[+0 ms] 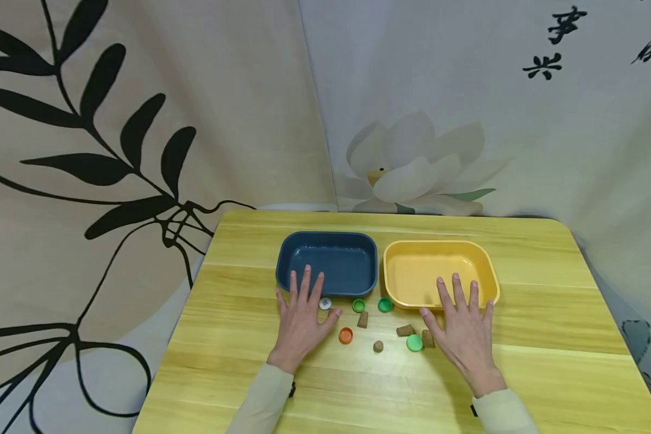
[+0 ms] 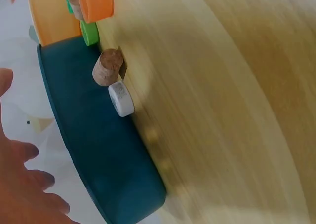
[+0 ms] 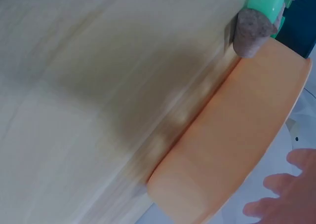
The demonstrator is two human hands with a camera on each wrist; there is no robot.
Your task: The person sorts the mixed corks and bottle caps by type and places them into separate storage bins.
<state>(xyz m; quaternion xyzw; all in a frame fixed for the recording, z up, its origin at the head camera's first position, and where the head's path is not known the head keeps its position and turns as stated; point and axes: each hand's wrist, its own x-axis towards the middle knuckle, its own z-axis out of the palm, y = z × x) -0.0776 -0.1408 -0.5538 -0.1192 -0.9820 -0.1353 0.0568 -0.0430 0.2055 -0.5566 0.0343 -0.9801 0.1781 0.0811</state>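
Note:
My left hand is spread, its fingers straight, over the front edge of the dark blue tray. It holds nothing. A white bottle cap lies between its thumb and fingers, with a cork beside that cap in the left wrist view. My right hand is spread in the same way over the front of the yellow tray, holding nothing. Near its thumb lie a cork and a light green cap. Whether either hand touches its tray I cannot tell.
Between the hands lie an orange cap, a green cap, a darker green cap and more corks. Both trays stand side by side on the wooden table. Behind hangs a printed curtain.

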